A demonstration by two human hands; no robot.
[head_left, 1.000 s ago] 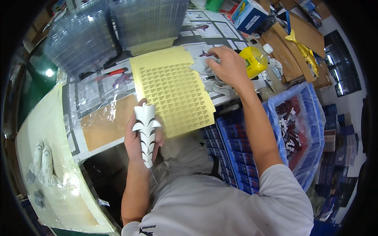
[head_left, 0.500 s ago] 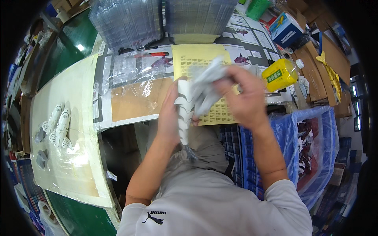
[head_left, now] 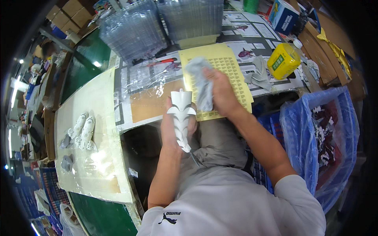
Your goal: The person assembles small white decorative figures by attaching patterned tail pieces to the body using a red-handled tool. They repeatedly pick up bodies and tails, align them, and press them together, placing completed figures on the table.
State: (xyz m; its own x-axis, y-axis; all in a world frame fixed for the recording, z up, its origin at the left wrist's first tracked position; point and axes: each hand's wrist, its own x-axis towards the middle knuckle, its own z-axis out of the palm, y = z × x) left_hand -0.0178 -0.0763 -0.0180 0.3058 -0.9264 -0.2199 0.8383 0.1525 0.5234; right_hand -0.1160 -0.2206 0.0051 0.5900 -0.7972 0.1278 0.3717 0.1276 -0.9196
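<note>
While the left hand (head_left: 169, 128) keeps its grip closed around a white segmented piece (head_left: 181, 122), wide end toward the desk (head_left: 125, 109) and narrow end toward the body, the right hand (head_left: 223, 93) grasps a crumpled grey cloth (head_left: 204, 88). The piece is above the lap, at the desk's front edge; the cloth is just right of its wide end, over a yellow printed sheet (head_left: 233, 70); whether they touch, I cannot tell. Right of the sheet lie another grey cloth (head_left: 260, 75) and a yellow bottle (head_left: 282, 61). Two white spotted pieces (head_left: 87, 129) rest on a pale board (head_left: 94, 177) at left.
</note>
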